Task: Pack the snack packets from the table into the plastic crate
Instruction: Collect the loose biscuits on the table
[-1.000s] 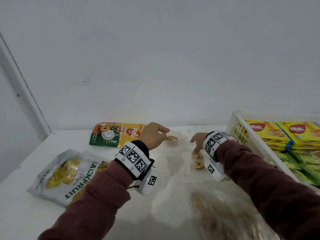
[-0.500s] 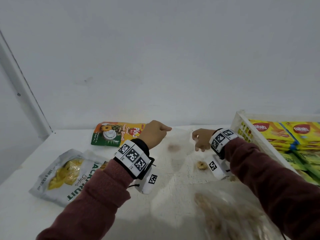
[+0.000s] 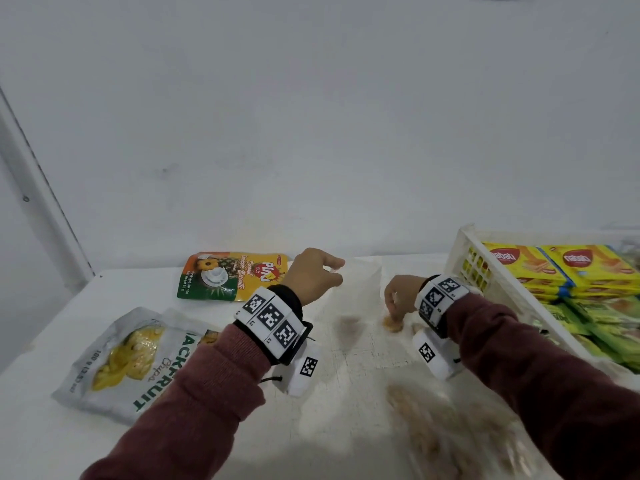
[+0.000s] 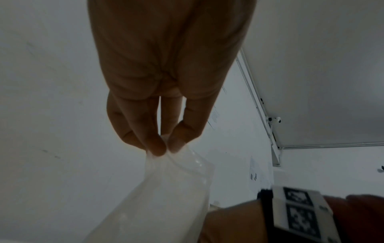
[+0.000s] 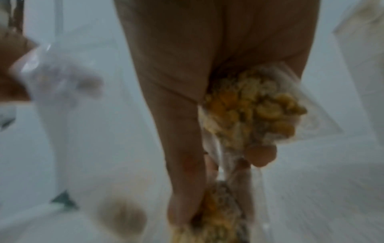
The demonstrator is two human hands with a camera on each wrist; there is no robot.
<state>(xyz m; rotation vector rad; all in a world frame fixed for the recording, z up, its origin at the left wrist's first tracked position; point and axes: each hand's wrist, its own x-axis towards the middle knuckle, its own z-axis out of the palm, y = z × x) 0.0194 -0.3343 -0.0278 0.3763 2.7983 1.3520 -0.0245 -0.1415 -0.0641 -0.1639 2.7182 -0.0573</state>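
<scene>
My left hand (image 3: pixel 334 270) pinches the top edge of a small clear packet (image 3: pixel 353 292) between thumb and fingertips (image 4: pixel 158 148), so it hangs above the white table; a brown piece sits in its bottom. My right hand (image 3: pixel 394 315) is lowered beside it, fingers curled round a clear packet of yellow snacks (image 5: pixel 255 111) in the palm. Its fingertips (image 5: pixel 187 213) touch a second small snack packet (image 3: pixel 393 325) lying on the table. The white plastic crate (image 3: pixel 491 268) stands at the right, with yellow wafer packs (image 3: pixel 519 265) and green packs in it.
A grey jackfruit chips bag (image 3: pixel 138 358) lies at the left under my forearm. A green and orange biscuit pouch (image 3: pixel 235 275) lies by the back wall. A large clear bag of pale snacks (image 3: pixel 450 438) lies blurred at the near edge.
My left hand lifted the clear packet off the table. My right hand took up one of two small packets, rose, then came down onto the other.
</scene>
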